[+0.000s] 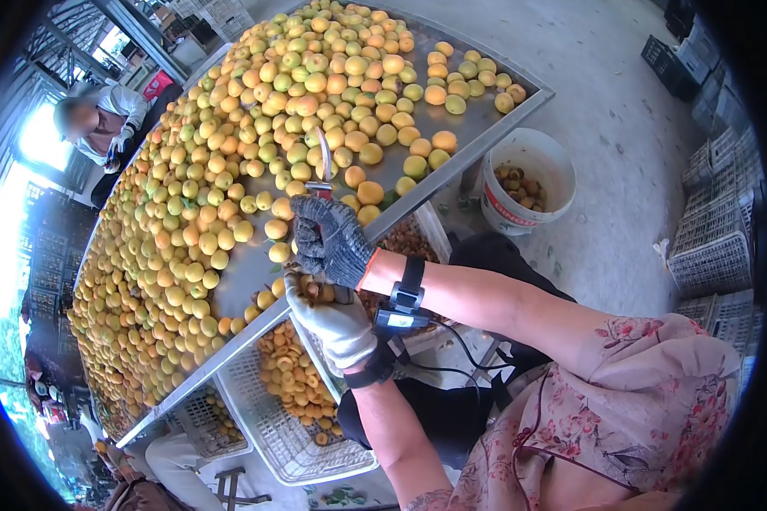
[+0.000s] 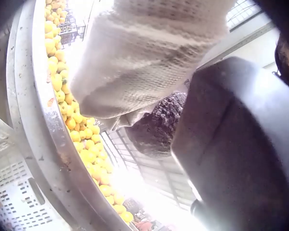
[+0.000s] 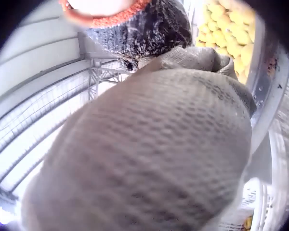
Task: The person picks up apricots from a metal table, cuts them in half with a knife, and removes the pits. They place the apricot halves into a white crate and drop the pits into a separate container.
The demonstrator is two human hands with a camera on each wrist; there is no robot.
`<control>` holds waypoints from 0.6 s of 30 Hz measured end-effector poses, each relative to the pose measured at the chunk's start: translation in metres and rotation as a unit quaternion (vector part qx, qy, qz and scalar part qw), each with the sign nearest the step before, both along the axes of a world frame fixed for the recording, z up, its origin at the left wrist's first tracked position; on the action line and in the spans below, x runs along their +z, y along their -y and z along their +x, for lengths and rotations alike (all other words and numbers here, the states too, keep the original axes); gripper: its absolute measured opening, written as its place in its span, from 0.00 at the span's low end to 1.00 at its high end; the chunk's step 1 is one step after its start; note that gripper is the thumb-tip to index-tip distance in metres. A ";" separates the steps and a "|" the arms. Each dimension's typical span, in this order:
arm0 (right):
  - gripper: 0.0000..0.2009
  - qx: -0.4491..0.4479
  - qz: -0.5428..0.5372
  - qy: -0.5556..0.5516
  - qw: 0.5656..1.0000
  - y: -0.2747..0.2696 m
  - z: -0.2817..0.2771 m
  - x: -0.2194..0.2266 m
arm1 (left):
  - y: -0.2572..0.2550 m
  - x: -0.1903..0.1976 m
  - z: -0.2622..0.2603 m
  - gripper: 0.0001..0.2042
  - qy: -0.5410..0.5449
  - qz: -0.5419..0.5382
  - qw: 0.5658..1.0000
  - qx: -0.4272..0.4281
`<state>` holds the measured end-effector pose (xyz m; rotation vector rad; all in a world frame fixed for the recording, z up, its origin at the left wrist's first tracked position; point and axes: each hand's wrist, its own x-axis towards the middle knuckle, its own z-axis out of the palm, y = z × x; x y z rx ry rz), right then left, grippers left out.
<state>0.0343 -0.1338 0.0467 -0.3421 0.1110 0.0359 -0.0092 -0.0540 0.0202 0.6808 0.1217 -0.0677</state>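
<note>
My right hand [image 1: 332,241], in a dark grey knit glove with an orange cuff, grips a knife [image 1: 325,162] with a red handle. Its curved blade points up over the fruit. Just below, my left hand [image 1: 331,322] in a white glove holds a brownish-orange apricot [image 1: 319,291], partly hidden by the fingers. The two hands are close together at the edge of a metal table [image 1: 247,285] heaped with apricots [image 1: 196,192]. In the left wrist view the white glove [image 2: 144,57] covers much of the dark one. The right wrist view shows the dark glove [image 3: 144,33] behind the white glove.
Below the table edge stands a white crate [image 1: 294,447] with halved apricots [image 1: 294,375]. Beside it a tray [image 1: 435,234] holds brown pits. A white bucket [image 1: 550,153] with dark fruit stands past the table. Stacked crates [image 1: 712,247] line the right; another person [image 1: 115,115] sits across.
</note>
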 end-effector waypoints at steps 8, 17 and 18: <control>0.08 -0.012 -0.009 -0.024 1.000 0.003 -0.004 0.002 | -0.002 -0.001 -0.001 0.14 -0.053 0.169 0.984 0.013; 0.07 0.026 0.014 -0.026 0.999 0.017 -0.006 -0.013 | 0.006 -0.010 -0.012 0.12 0.019 0.308 0.951 0.034; 0.07 0.028 0.015 -0.025 0.999 0.018 -0.008 -0.010 | 0.005 -0.008 -0.012 0.12 0.049 0.339 0.939 0.027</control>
